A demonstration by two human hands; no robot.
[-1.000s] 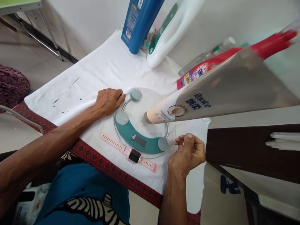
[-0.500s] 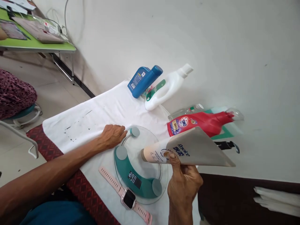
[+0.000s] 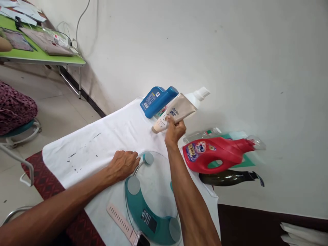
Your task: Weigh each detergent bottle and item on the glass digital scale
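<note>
My right hand (image 3: 175, 131) grips a beige Rejoice squeeze tube (image 3: 178, 108), its cap end low and its flat end up to the right. The tube is in front of a white jug (image 3: 197, 97), hiding most of it, and right of a blue bottle (image 3: 159, 100). My left hand (image 3: 124, 164) rests on the white cloth at the edge of a round glass scale (image 3: 135, 198), fingers curled; whether it holds anything is hidden. The scale's display is lit. A pink-strapped smartwatch (image 3: 123, 222) lies beside the scale, partly cut off by the frame's bottom.
A red OMO jug (image 3: 212, 153), a dark pump bottle (image 3: 228, 178) and a clear bottle (image 3: 202, 133) stand along the wall on the right. A green table (image 3: 58, 60) with papers is at the far left, with a seated person's patterned clothing (image 3: 16, 107) below.
My right hand has carried the tube from over the scale to the back of the table, by the blue bottle and white jug. My left hand stays beside the scale.
</note>
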